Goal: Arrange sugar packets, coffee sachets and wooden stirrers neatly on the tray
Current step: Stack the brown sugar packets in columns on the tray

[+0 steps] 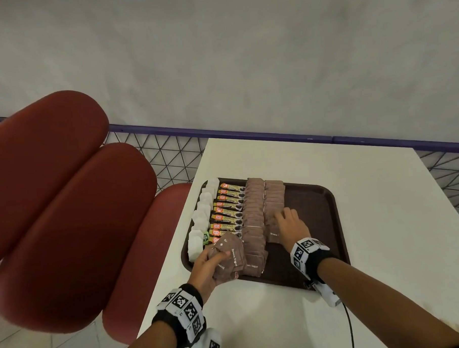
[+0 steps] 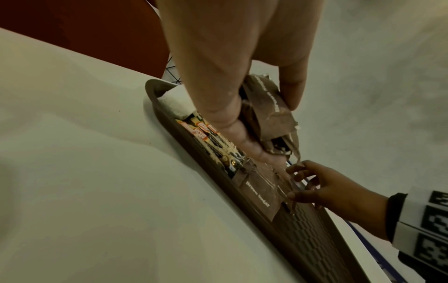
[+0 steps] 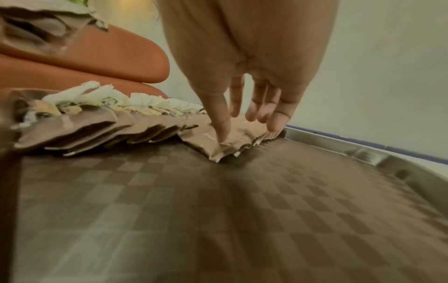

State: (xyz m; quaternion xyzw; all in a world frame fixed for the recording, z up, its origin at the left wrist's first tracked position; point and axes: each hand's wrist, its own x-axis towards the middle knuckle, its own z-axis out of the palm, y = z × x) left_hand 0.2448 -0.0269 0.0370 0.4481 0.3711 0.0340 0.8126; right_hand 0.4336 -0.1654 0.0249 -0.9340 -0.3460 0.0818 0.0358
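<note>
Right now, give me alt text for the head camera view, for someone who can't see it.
A right hand presses brown sugar packets into rows on a brown tray, while the left hand grips a bunch of packets. Coffee sachets and white packets line the tray's left side.

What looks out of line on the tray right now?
One green sachet sits near the front of the white packets column, beside the coffee sachets. The rightmost brown sugar row stops partway down the tray; no stirrers visible.
</note>
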